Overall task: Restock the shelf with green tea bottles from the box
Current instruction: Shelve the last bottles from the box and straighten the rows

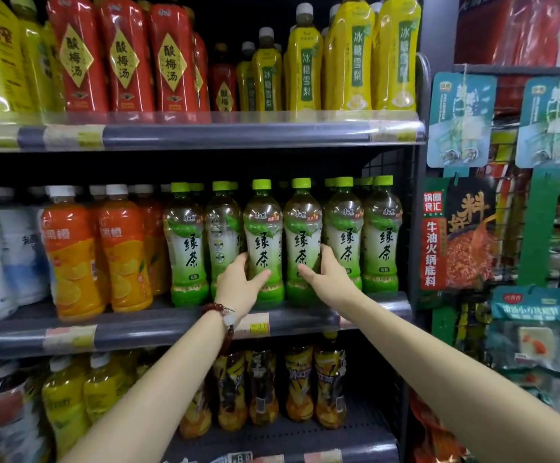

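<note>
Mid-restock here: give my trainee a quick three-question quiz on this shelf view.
1. True or false: each hand grips a separate green tea bottle.
2. Which drinks stand directly left of the green tea row? A) orange juice B) red plum drink C) yellow pear drink
3. Which wrist wears a bead bracelet?

Key
1. True: left hand on one green tea bottle, right hand on its neighbour.
2. A, orange juice.
3. Left, bead bracelet.

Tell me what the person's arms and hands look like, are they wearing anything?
Both forearms are bare, with no sleeves showing. The left hand has a dark red bead bracelet with a pale charm at its wrist. The right hand wears nothing, no rings or gloves.
</note>
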